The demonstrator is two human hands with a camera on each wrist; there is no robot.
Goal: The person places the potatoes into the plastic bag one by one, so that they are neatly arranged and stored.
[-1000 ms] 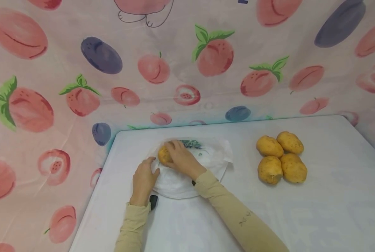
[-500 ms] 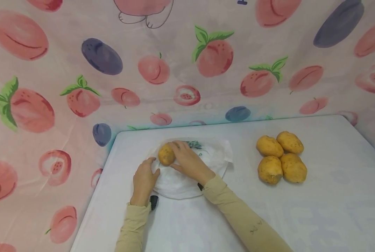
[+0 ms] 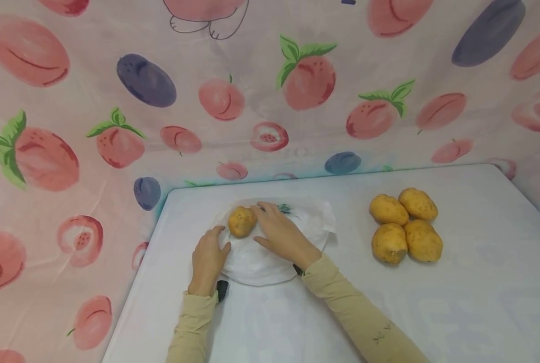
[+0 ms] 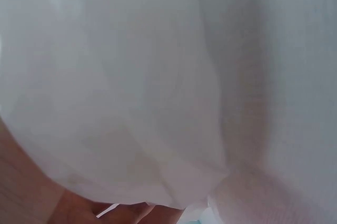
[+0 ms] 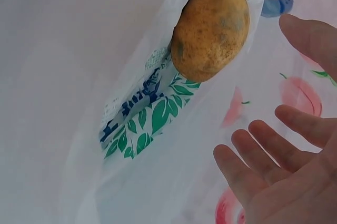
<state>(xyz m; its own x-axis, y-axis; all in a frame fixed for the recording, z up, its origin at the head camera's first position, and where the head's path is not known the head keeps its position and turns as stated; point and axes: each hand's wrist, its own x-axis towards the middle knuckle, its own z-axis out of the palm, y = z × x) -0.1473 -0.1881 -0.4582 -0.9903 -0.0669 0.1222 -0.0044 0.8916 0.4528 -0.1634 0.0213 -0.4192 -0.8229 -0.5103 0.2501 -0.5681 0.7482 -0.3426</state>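
Note:
A yellow-brown potato (image 3: 242,222) rests on the white plastic bag (image 3: 256,267), which lies flat on the table and carries a green leaf print. In the right wrist view the same potato (image 5: 211,31) sits against the printed side of the bag. My right hand (image 3: 283,237) is just right of the potato, fingers spread and holding nothing. Along the bag's left edge rests my left hand (image 3: 207,259), thumb apart from the fingers. The bag (image 4: 116,87) fills much of the left wrist view and hides part of that hand's fingers.
Several potatoes (image 3: 406,227) sit in a close cluster on the right side of the white table (image 3: 487,282). A fruit-printed cloth (image 3: 261,101) hangs behind the table and along its left side.
My right hand has let go of the potato and drawn away to the right, its fingers spreading. The potato stays on the bag. The left hand has stayed in place.

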